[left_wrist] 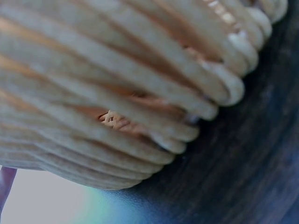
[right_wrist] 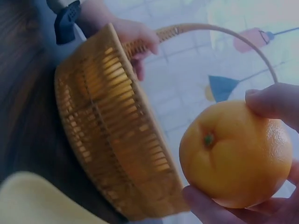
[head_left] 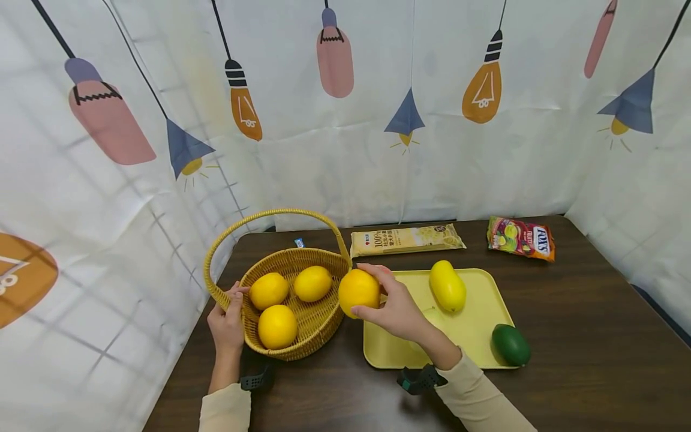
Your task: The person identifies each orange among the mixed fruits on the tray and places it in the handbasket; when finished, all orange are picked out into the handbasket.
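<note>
My right hand (head_left: 396, 303) grips an orange (head_left: 358, 293) between thumb and fingers, beside the right rim of a woven basket (head_left: 318, 343). In the right wrist view the orange (right_wrist: 236, 154) shows a small green stem mark. At the basket's left side my left hand (head_left: 228, 321) holds the rim by the foot of the arched handle (head_left: 278, 211). Inside lie two lemons, one at the left (head_left: 269, 291) and one at the back (head_left: 313, 284), with another orange (head_left: 278, 327) in front. Woven wall (left_wrist: 117, 93) fills most of the left wrist view, blurred.
Right of the basket, a yellow tray (head_left: 480, 300) holds a yellow mango-like fruit (head_left: 448, 286), a dark green avocado-like fruit (head_left: 510, 345) and a pale fruit partly behind my right arm. Behind stand a long noodle packet (head_left: 407, 239) and a candy bag (head_left: 520, 239) on the dark table (head_left: 588, 336).
</note>
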`<state>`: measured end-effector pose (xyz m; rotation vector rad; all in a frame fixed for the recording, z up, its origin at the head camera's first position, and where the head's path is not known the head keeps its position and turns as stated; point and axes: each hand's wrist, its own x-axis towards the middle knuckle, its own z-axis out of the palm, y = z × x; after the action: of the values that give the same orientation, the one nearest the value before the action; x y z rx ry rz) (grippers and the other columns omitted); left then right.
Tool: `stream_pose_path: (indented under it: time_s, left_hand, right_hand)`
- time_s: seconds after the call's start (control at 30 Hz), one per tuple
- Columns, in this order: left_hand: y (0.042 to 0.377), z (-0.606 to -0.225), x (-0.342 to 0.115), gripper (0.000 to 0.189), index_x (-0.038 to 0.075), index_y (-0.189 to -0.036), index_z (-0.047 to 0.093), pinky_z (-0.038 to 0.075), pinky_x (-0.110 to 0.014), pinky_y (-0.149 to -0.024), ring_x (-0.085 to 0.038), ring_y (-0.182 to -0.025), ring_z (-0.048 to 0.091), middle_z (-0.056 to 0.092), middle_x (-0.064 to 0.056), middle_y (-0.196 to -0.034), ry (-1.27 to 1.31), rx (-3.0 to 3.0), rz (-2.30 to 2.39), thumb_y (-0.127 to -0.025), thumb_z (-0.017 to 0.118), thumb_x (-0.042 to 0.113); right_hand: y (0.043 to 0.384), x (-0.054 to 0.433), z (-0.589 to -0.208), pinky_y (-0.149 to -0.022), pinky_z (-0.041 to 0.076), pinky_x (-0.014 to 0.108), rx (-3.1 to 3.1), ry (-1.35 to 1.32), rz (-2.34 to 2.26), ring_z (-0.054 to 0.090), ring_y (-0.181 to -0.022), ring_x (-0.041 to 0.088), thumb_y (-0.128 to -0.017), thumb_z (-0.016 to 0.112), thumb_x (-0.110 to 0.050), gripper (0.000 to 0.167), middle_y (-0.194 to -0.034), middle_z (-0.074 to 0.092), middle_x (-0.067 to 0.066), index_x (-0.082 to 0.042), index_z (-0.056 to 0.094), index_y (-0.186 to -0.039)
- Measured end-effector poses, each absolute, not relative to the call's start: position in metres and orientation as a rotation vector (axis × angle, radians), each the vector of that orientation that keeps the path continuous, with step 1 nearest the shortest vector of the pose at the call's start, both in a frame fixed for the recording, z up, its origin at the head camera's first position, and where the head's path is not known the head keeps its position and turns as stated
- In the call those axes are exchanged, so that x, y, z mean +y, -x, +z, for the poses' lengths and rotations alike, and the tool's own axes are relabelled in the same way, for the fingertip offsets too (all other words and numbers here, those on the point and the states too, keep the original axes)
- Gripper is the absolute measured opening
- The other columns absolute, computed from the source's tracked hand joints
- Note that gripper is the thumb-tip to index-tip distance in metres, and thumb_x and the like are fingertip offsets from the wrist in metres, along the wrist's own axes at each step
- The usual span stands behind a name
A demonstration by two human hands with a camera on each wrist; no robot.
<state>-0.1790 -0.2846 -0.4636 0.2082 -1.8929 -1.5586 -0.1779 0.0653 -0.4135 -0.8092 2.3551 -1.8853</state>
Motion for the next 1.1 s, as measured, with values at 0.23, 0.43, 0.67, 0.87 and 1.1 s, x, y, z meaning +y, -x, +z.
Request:
stream_pose_path:
  time_s: [0.23,0.43,0.67,0.87,1.1]
  left_hand:
    - [0.179,-0.463,-0.284,0.029,-0.008,-0.103,0.07,0.044,-0.016,-0.1,-0.03,-0.125,0.056,0.071,-0.019,-0.104,-0.211,-1.879,-1.567,-0.099,0.056,0.017]
    - [0.179,-0.464,-0.285,0.029,-0.008,-0.103,0.069,0.044,-0.015,-0.099,-0.03,-0.125,0.055,0.071,-0.018,-0.104,-0.215,-1.88,-1.577,-0.099,0.056,0.017]
    - [0.175,-0.455,-0.282,0.028,-0.01,-0.104,0.069,0.044,-0.013,-0.097,-0.031,-0.127,0.054,0.069,-0.022,-0.108,-0.221,-1.912,-1.587,-0.099,0.055,0.014]
    - [0.165,-0.438,-0.271,0.028,-0.014,-0.105,0.067,0.045,-0.012,-0.095,-0.037,-0.127,0.051,0.067,-0.027,-0.109,-0.206,-1.938,-1.584,-0.099,0.053,0.01]
    - [0.163,-0.434,-0.267,0.028,-0.014,-0.105,0.067,0.045,-0.013,-0.095,-0.038,-0.127,0.051,0.068,-0.025,-0.107,-0.211,-1.938,-1.58,-0.099,0.053,0.009]
  right_hand:
    - [0.165,0.044,-0.398,-0.074,0.059,0.037,2.281,0.765,-1.893,0.057,-0.105,0.028,-0.081,0.077,-0.004,0.074,-0.136,0.048,0.015,-0.008,0.04,-0.146]
    - [0.153,0.031,-0.38,-0.081,0.056,0.033,2.294,0.778,-1.909,0.057,-0.105,0.025,-0.081,0.077,-0.004,0.071,-0.133,0.051,0.014,-0.005,0.043,-0.143]
    - [0.17,0.007,-0.409,-0.086,0.054,0.035,2.281,0.795,-1.98,0.056,-0.112,0.024,-0.08,0.08,-0.01,0.076,-0.14,0.047,0.007,-0.012,0.042,-0.145]
    - [0.175,-0.008,-0.418,-0.083,0.054,0.028,2.299,0.82,-1.983,0.057,-0.109,0.018,-0.08,0.081,-0.022,0.075,-0.138,0.049,-0.002,-0.018,0.043,-0.145]
    - [0.183,-0.022,-0.422,-0.084,0.054,0.032,2.549,0.915,-1.803,0.057,-0.109,0.017,-0.079,0.081,-0.034,0.076,-0.138,0.049,-0.003,-0.019,0.044,-0.144]
